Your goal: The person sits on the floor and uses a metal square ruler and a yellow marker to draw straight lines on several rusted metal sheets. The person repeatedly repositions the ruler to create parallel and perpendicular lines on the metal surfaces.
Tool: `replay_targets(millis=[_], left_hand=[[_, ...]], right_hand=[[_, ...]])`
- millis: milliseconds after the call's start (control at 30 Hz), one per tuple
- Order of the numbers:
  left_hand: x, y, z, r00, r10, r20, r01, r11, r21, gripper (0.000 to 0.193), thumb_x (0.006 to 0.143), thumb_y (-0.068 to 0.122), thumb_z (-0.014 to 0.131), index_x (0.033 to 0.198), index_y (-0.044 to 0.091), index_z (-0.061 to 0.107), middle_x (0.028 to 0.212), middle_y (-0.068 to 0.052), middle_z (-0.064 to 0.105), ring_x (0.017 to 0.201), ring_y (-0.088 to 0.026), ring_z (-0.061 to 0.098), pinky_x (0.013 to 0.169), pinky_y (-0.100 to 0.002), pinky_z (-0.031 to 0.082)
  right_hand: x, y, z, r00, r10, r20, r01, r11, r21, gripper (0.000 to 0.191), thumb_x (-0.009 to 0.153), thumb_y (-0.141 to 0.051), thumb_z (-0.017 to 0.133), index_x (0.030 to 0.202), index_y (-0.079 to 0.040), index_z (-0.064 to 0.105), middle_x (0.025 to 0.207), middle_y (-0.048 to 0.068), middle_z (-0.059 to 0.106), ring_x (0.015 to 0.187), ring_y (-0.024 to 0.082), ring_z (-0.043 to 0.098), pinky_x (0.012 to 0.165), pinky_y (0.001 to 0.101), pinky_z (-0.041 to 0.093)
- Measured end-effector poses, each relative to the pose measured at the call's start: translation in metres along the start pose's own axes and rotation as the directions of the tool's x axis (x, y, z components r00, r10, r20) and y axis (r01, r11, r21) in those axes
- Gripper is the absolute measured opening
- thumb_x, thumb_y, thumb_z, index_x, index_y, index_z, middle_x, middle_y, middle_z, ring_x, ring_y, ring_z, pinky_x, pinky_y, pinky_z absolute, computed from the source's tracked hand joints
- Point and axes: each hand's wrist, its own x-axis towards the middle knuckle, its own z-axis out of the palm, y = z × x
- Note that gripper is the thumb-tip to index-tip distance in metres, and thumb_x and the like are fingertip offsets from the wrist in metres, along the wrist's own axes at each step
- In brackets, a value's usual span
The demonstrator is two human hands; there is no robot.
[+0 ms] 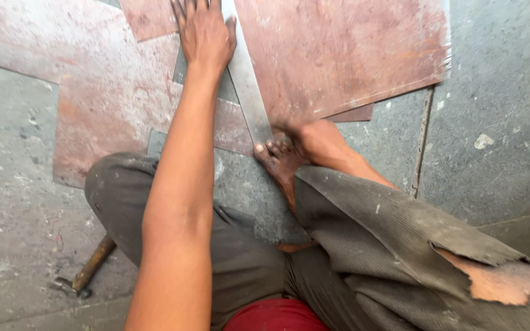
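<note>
- A long steel ruler [248,86] is laid across rust-red metal sheets [338,49] on the grey floor [498,92].
- It is pressed flat by the left hand [203,34], fingers spread.
- Its near end is pinned by a bare foot [280,156].
- The right hand is out of view.
- A hammer [87,273] lies beside the left knee.

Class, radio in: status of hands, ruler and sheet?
Left hand flat, pressing ruler onto rusty sheet. Right hand out of view. Foot pins ruler's near end. Hammer lies aside.

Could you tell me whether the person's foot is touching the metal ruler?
Touching. The head view shows the toes of the foot pressed onto the lower end of the ruler, with no gap between them.
</note>
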Motion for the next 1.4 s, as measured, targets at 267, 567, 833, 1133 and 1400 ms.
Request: replay_targets(millis=[267, 567, 833, 1133, 1400], left_hand=[[-0.063, 0.019, 0.007, 0.972, -0.063, 0.228, 0.069, 0.997, -0.019, 0.098, 0.099, 0.063, 0.060, 0.166, 0.007, 0.016, 0.173, -0.016, 0.007, 0.160, -0.036, 0.000, 0.128, -0.059, -0.006], [-0.039, 0.046, 0.025, 0.934, -0.170, 0.314, 0.142, 0.984, 0.109, 0.093, 0.101, 0.064, 0.049, 0.167, 0.011, 0.008, 0.175, -0.013, 0.001, 0.161, -0.029, -0.003, 0.130, -0.056, -0.009], [-0.002, 0.025, 0.047, 0.986, -0.100, 0.133, 0.092, 0.994, 0.062, 0.083, 0.106, 0.056, 0.053, 0.163, 0.002, 0.027, 0.169, -0.023, 0.023, 0.158, -0.038, 0.012, 0.129, -0.057, -0.001], [0.004, 0.017, 0.054, 0.995, -0.091, 0.050, 0.091, 0.996, 0.009, 0.086, 0.099, 0.054, 0.065, 0.161, 0.004, 0.031, 0.167, -0.019, 0.029, 0.157, -0.036, 0.018, 0.131, -0.055, 0.002], [0.003, 0.016, 0.060, 0.994, -0.104, 0.029, 0.103, 0.994, 0.026, 0.091, 0.095, 0.053, 0.069, 0.163, 0.010, 0.029, 0.170, -0.014, 0.025, 0.159, -0.030, 0.017, 0.132, -0.052, 0.002]], right_hand=[[0.012, -0.008, 0.015, 0.889, 0.358, -0.285, -0.320, 0.932, 0.170, 0.038, 0.095, -0.041, 0.071, 0.108, -0.007, 0.061, 0.101, 0.013, 0.067, 0.093, 0.031, 0.068, 0.078, 0.0484, 0.053], [0.027, -0.029, 0.023, 0.904, 0.344, -0.255, -0.343, 0.938, 0.051, 0.064, 0.075, -0.058, 0.082, 0.106, -0.006, 0.060, 0.100, 0.012, 0.058, 0.097, 0.030, 0.059, 0.077, 0.0474, 0.046], [0.034, -0.026, 0.019, 0.899, 0.292, -0.327, -0.270, 0.956, 0.113, 0.059, 0.075, -0.046, 0.082, 0.110, -0.004, 0.059, 0.102, 0.016, 0.057, 0.097, 0.036, 0.056, 0.079, 0.0496, 0.044], [0.040, -0.020, 0.015, 0.900, 0.305, -0.311, -0.258, 0.948, 0.184, 0.058, 0.077, -0.041, 0.083, 0.111, -0.001, 0.059, 0.101, 0.019, 0.056, 0.095, 0.037, 0.056, 0.080, 0.0500, 0.045], [0.039, -0.014, 0.023, 0.902, 0.273, -0.335, -0.237, 0.961, 0.145, 0.059, 0.079, -0.043, 0.082, 0.113, 0.000, 0.059, 0.101, 0.018, 0.056, 0.094, 0.034, 0.056, 0.080, 0.0481, 0.046]])
